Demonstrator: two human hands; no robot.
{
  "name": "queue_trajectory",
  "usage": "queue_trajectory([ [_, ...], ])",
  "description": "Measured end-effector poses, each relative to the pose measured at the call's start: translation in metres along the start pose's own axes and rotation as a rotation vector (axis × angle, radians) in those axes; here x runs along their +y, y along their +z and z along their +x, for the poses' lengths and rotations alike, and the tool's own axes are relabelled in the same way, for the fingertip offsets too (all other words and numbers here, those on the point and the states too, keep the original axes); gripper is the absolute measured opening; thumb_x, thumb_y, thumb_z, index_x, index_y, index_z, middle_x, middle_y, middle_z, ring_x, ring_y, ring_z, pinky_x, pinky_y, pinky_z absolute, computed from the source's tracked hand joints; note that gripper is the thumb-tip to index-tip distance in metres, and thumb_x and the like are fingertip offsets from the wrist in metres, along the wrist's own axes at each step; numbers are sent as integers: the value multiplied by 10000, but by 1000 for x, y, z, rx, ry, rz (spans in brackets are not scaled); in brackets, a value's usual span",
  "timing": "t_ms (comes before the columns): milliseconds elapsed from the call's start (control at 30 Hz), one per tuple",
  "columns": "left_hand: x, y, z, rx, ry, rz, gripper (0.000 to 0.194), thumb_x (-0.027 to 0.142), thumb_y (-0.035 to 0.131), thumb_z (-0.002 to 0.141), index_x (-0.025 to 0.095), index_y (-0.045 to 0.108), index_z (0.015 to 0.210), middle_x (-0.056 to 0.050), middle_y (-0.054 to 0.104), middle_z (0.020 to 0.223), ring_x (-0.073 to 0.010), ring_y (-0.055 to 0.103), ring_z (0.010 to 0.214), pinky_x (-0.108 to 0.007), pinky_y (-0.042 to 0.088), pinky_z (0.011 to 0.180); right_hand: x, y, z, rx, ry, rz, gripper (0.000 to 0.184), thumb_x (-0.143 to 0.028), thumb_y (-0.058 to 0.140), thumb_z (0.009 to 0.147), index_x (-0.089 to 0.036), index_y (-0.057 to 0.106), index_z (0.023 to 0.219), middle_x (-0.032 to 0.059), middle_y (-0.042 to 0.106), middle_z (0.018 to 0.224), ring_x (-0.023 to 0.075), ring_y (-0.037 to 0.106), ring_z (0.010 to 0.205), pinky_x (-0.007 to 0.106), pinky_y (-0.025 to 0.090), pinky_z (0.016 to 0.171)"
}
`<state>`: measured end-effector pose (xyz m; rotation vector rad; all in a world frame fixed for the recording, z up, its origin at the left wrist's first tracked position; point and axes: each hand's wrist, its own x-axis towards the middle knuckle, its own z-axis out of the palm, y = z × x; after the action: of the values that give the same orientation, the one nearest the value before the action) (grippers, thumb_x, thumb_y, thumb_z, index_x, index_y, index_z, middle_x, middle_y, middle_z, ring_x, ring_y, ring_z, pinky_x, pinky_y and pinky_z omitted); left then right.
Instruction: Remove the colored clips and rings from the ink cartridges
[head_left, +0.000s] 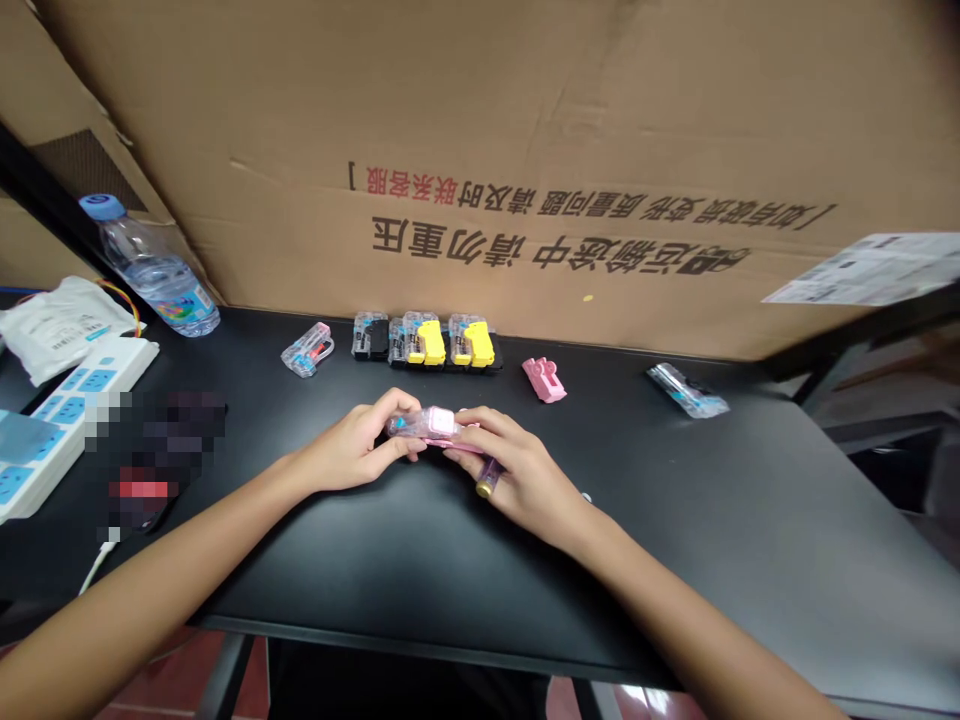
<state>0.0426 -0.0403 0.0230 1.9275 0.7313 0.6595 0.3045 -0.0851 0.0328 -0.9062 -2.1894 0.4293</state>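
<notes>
Above the middle of the black table, a small clear-and-pink plastic toy (421,424) is held between both hands. My left hand (361,440) pinches its clear left end between thumb and fingers. With closed fingers, my right hand (517,468) grips the pink right end. Tucked in the same right hand is a purple see-through handle (490,478) with a gold end, like a screwdriver's; its tip is hidden. Beyond the hands lie a loose pink plastic part (544,380) and a row of similar clear toys, among them one with a yellow grip (472,343).
A clear toy with an orange part (307,350) and a clear-and-dark piece (688,390) lie to either side. At left are a water bottle (161,270), power strip (90,400), white packet (67,325) and blurred-out phone (169,450). Cardboard (570,120) stands behind the table (360,580).
</notes>
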Motion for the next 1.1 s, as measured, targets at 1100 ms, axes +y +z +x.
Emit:
queue_trajectory([
  [1100, 10, 1, 6, 177, 382, 599, 171, 152, 594, 1042, 196, 621, 1205, -90, 693, 1135, -234, 658, 1016, -411, 577, 904, 5, -11, 1, 13, -24, -67, 246, -134, 610, 1055, -247, 789, 1180, 121, 775, 1178, 241, 709, 952, 424, 602, 798],
])
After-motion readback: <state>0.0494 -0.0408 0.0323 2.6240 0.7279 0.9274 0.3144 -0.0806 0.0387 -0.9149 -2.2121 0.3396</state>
